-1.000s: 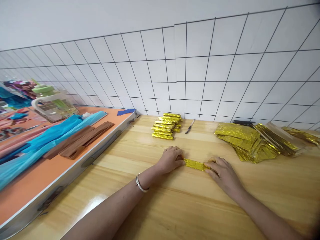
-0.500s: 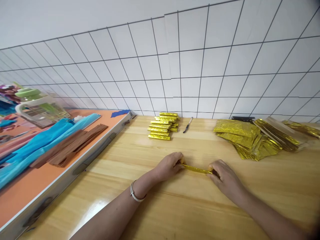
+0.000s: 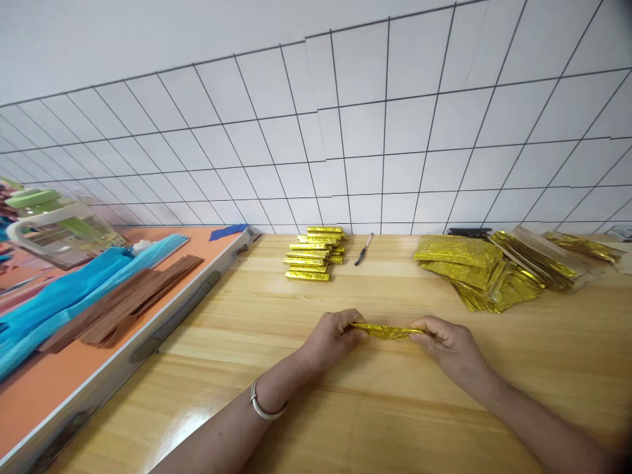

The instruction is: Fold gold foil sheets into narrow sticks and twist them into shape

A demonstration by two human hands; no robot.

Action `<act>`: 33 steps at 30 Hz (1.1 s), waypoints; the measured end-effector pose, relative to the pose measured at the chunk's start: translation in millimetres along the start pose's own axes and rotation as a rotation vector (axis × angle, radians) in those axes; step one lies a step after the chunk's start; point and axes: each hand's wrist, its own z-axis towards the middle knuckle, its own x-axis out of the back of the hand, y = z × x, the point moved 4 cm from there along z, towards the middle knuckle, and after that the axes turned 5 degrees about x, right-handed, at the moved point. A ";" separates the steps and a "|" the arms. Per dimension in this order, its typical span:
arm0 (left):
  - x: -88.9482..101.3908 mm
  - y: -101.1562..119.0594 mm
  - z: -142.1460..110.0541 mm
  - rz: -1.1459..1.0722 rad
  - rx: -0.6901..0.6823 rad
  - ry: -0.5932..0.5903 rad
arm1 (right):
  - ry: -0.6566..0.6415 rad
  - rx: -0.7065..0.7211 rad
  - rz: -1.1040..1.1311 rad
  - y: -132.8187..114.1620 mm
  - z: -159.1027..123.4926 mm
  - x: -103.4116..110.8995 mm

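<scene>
A narrow folded strip of shiny gold foil (image 3: 388, 331) stretches between my two hands, just above the wooden table (image 3: 345, 421). My left hand (image 3: 334, 334) pinches its left end between thumb and fingers. The right end is pinched by my right hand (image 3: 447, 341). Beyond my left hand lies a stack of folded gold foil bars (image 3: 309, 255). A pile of flat gold foil sheets (image 3: 464, 263) rests past my right hand. I cannot make out how many layers the held strip has.
A pen (image 3: 364, 250) lies right of the stack. Left, a raised orange board (image 3: 148, 332) carries blue crepe paper (image 3: 93, 280), brown strips (image 3: 133, 306) and a clear container with a green lid (image 3: 37, 199). A white wall with a black grid (image 3: 365, 131) closes off the back.
Both hands keep hold of the foil strip, which now shows a wider face and sags slightly along its lower edge. The right fingers have shifted their pinch. The view has turned slightly right.
</scene>
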 end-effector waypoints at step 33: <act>-65.0 37.9 -25.9 -0.990 0.063 -0.258 | 0.018 0.139 0.216 -65.1 -17.0 -12.6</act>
